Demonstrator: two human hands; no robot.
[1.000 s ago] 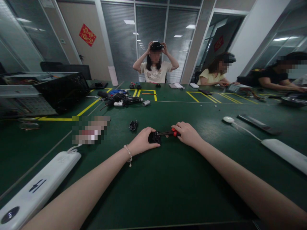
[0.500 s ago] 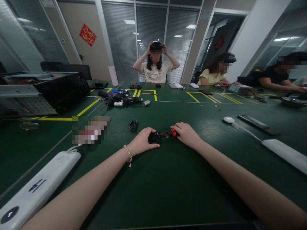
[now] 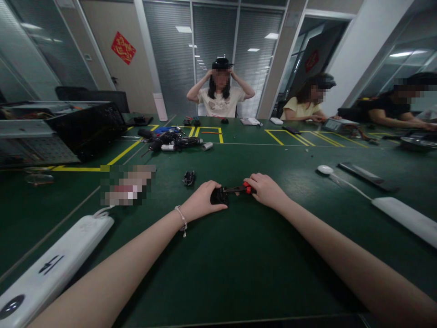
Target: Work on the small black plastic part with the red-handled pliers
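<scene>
Fingers and thumb of my left hand (image 3: 203, 199) are closed around a small black plastic part (image 3: 219, 197), whose inner details are too dark to make out. My right hand (image 3: 266, 189) grips the red-and-black handles of long-nosed pliers (image 3: 246, 187). The pliers' jaws point left and reach the upper right edge of the black part; whether they pinch anything there I cannot tell. Another small black part (image 3: 189, 178) lies on the green table, up and to the left of my left hand.
A computer case (image 3: 61, 132) stands at the far left. Tools and cables (image 3: 175, 140) are heaped behind my hands. White power strips (image 3: 54, 269) lie left and right, with a white mouse-shaped item (image 3: 325, 170) at right. Several people sit across the table, one (image 3: 221, 93) directly opposite.
My hands, the black part and the pliers stay almost where they were. The view shifts slightly. The person opposite has moved their hands at the headset.
</scene>
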